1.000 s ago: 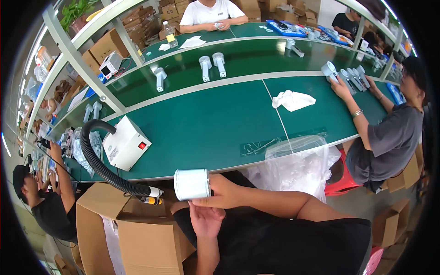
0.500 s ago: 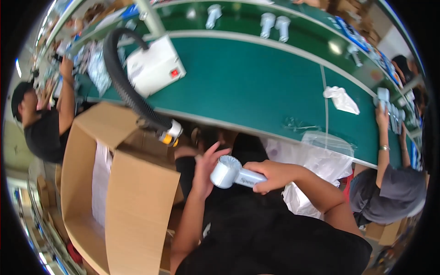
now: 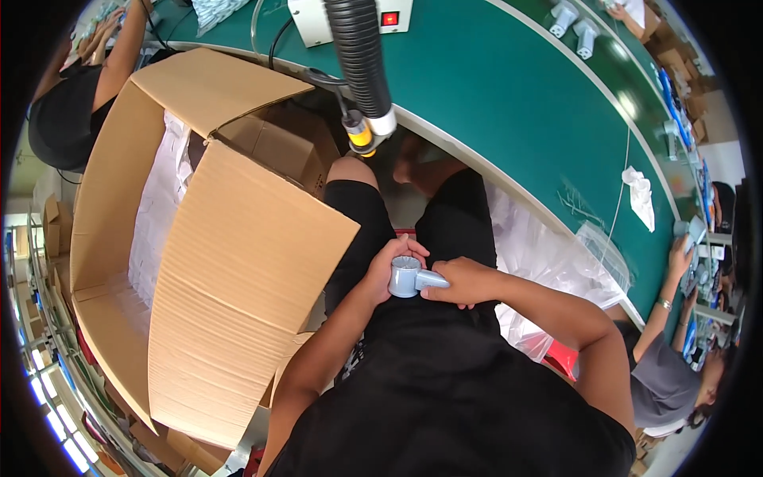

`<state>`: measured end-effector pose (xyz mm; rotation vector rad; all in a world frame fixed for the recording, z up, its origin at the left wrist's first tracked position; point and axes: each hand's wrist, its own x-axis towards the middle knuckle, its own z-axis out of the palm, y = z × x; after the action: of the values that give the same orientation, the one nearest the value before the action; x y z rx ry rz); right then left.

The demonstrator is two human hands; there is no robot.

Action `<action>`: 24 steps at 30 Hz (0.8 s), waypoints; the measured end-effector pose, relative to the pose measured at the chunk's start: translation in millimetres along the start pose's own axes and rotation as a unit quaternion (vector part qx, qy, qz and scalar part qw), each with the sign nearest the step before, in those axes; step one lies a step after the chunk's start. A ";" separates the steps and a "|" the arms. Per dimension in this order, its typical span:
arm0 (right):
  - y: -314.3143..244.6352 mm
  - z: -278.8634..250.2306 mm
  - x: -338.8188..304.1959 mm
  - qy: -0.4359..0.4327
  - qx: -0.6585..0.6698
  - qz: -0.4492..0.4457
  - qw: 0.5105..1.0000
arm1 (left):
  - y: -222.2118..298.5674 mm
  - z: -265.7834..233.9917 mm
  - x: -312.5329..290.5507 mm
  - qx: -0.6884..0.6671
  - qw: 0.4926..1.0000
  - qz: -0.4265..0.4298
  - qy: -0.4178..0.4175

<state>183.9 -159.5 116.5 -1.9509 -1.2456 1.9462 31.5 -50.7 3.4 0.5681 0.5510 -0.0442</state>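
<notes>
Over my lap I hold a light-blue handheld fan [image 3: 405, 277] with a round, drum-shaped head and a short handle. My right hand [image 3: 466, 282] is closed around the handle, covering most of it. At the left side of the head, my left hand [image 3: 385, 263] is cupped against it, its fingers curled behind the far rim. The open top of the head faces up and looks ribbed inside. What the hidden fingertips of my left hand touch cannot be made out.
A large open cardboard box [image 3: 230, 294] stands left, white lining [image 3: 155, 219] inside. A black hose [image 3: 358, 60] with a pale nozzle hangs ahead, near the green table [image 3: 509, 103]. Clear plastic bags [image 3: 528, 246] lie right. Co-workers sit at both sides; more blue fans [image 3: 586, 38] stand on the shelf.
My view has tilted down and turned. The fan has come down closer to my lap, and my left hand has gone from spread fingers to being cupped around its head.
</notes>
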 end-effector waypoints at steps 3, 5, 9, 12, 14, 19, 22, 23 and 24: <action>-10.3 0.6 13.7 0.007 -0.005 0.012 1.000 | -1.1 -13.1 1.4 -0.014 1.000 0.004 -0.002; -24.4 0.9 18.4 0.000 -0.023 0.040 0.999 | -5.8 -22.0 2.8 -0.037 0.999 -0.006 0.002; -26.1 10.7 29.3 0.054 -0.110 0.023 0.992 | -8.2 -34.2 5.7 -0.045 0.999 0.015 -0.015; -36.0 8.7 33.5 0.095 -0.129 -0.010 0.987 | -6.1 -58.2 10.2 0.067 0.995 0.015 -0.068; -37.7 -12.3 45.4 0.031 -0.086 -0.032 0.995 | 13.7 -52.0 4.8 0.025 0.999 -0.008 0.024; -19.3 -37.9 25.9 -0.037 -0.007 -0.018 0.999 | 26.1 -22.8 6.3 -0.081 0.995 0.053 -0.027; -9.3 -50.9 -33.6 -0.037 0.047 -0.063 0.996 | 36.7 12.6 -3.3 -0.134 0.983 0.038 -0.121; -4.7 -54.9 -52.4 -0.030 0.072 -0.090 0.993 | 31.8 11.9 -5.1 -0.145 0.981 0.056 -0.120; -6.1 -68.8 -74.1 -0.025 0.091 -0.104 0.990 | 24.5 7.8 -3.5 -0.061 0.993 0.089 -0.043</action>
<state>253.5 -169.2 189.5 -1.6249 -1.1827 1.9393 37.0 -34.4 22.9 0.4916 0.4142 0.1319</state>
